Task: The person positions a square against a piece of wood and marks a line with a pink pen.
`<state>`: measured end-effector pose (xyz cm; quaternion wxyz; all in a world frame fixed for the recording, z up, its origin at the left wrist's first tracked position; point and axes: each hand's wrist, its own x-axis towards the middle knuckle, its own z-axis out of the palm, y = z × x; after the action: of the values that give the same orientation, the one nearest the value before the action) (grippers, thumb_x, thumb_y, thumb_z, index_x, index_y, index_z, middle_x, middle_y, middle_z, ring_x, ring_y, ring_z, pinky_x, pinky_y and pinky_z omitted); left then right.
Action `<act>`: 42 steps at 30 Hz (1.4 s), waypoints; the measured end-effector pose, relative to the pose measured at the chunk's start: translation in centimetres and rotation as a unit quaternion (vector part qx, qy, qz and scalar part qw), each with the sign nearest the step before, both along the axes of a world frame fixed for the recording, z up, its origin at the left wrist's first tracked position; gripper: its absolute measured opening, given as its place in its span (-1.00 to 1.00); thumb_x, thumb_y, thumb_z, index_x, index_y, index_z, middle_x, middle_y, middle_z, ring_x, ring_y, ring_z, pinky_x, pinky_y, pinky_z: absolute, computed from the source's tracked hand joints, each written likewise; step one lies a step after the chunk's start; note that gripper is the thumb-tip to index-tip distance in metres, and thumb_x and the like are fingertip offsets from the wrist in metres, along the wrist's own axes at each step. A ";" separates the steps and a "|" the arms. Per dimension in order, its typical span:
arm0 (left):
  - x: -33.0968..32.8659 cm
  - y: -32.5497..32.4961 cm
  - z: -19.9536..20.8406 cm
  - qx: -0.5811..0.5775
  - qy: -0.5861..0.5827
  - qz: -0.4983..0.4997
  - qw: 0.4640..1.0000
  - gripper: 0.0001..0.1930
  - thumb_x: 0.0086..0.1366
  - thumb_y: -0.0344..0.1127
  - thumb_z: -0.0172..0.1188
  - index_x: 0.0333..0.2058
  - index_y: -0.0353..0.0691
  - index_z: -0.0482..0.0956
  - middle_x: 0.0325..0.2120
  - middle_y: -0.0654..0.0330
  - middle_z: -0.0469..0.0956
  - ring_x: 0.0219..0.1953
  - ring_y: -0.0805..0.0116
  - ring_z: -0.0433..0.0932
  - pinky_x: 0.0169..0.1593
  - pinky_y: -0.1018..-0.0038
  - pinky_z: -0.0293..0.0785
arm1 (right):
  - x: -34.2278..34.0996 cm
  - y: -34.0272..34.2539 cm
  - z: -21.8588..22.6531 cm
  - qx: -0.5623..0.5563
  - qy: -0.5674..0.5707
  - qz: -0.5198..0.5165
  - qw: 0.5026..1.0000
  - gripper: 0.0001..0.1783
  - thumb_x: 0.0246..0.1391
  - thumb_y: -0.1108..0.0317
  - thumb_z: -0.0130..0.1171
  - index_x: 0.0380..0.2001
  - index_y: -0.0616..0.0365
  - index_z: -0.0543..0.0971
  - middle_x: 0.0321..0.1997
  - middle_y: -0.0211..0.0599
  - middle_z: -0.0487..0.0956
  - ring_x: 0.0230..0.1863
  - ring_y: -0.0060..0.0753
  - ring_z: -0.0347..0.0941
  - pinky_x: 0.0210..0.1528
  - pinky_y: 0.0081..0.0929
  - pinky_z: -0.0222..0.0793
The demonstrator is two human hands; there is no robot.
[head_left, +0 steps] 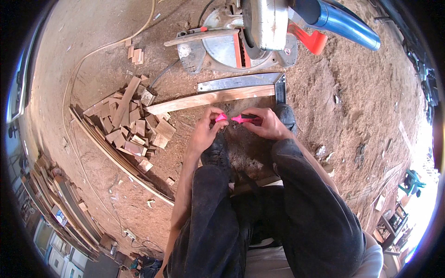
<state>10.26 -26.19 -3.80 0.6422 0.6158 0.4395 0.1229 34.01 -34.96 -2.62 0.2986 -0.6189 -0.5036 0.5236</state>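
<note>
Between my knees, my left hand [206,129] pinches a pink cap [221,117]. Facing it, my right hand [269,124] grips a pink and black highlighter [240,119], whose uncapped end points left toward the cap. A small gap separates the two. Just beyond my hands lies a wooden board [213,98], slanting from the offcuts at left to a metal try square [241,82] with a dark stock. The square's blade lies along the far side of the board.
A miter saw [222,51] with an orange-red handle [314,41] stands on the sawdust-covered floor ahead. Wood offcuts [134,118] are heaped at left beside long curved-looking strips [120,160]. A cable [76,69] runs along the left floor. My shoes [216,155] flank the work area.
</note>
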 end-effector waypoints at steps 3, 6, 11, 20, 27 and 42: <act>0.5 0.3 0.0 0.032 -0.027 -0.015 0.999 -0.77 0.38 -0.46 0.25 -0.03 -0.27 0.47 -0.40 0.24 0.62 -0.37 0.52 0.55 -0.26 0.52 0.49 | 0.1 0.0 0.0 0.006 0.000 -0.004 1.000 -0.61 0.09 0.40 0.41 0.00 0.24 0.61 -0.22 -0.14 0.70 -0.20 -0.57 0.60 -0.13 -0.46 0.55; 1.4 0.4 0.8 0.027 -0.012 -0.035 0.999 -0.78 0.38 -0.47 0.25 -0.03 -0.27 0.50 -0.38 0.23 0.65 -0.34 0.54 0.57 -0.23 0.53 0.50 | 0.5 0.0 0.3 0.007 -0.009 -0.002 1.000 -0.63 0.10 0.44 0.40 -0.01 0.24 0.62 -0.22 -0.12 0.71 -0.21 -0.55 0.62 -0.14 -0.46 0.56; 1.1 0.0 1.0 0.012 0.002 -0.064 0.998 -0.84 0.37 -0.47 0.25 -0.09 -0.28 0.57 -0.35 0.21 0.68 -0.33 0.54 0.59 -0.21 0.51 0.53 | -0.3 -0.2 -0.7 0.041 0.027 0.026 0.998 -0.66 0.10 0.51 0.37 -0.03 0.25 0.63 -0.20 -0.13 0.72 -0.21 -0.51 0.64 -0.16 -0.45 0.58; 2.2 -1.5 2.0 0.059 0.037 -0.136 0.988 -0.71 0.28 -0.40 0.36 -0.05 -0.19 0.54 -0.38 0.10 0.70 -0.33 0.37 0.67 -0.19 0.41 0.54 | -0.7 -2.4 -2.9 -0.099 0.152 0.010 0.983 -0.59 0.26 0.08 0.24 -0.08 0.22 0.69 -0.31 -0.11 0.70 -0.29 -0.44 0.57 -0.16 -0.37 0.47; 4.2 -6.6 1.8 -0.015 0.011 -0.069 0.997 -0.48 0.04 -0.57 0.43 -0.09 -0.15 0.34 -0.53 0.25 0.64 -0.38 0.66 0.49 -0.32 0.55 0.45 | -0.7 -4.0 -1.9 -0.237 0.016 0.105 0.966 -0.06 -0.13 -0.58 0.19 -0.31 0.25 0.75 -0.38 0.11 0.67 -0.24 0.08 0.64 -0.12 -0.15 0.47; 5.7 -6.5 2.2 0.020 0.059 -0.089 0.994 -0.51 0.11 -0.52 0.41 -0.03 -0.13 0.38 -0.38 0.17 0.66 -0.33 0.50 0.61 -0.25 0.50 0.52 | -1.8 -5.1 -2.7 -0.119 -0.022 -0.056 0.991 -0.30 -0.24 -0.33 0.36 -0.41 0.19 0.77 -0.40 0.18 0.67 -0.24 0.17 0.66 -0.10 -0.07 0.55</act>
<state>15.99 -32.70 -1.62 0.6110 0.6714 0.4178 0.0375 32.22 -40.04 -5.32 0.2408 -0.6881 -0.4091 0.5488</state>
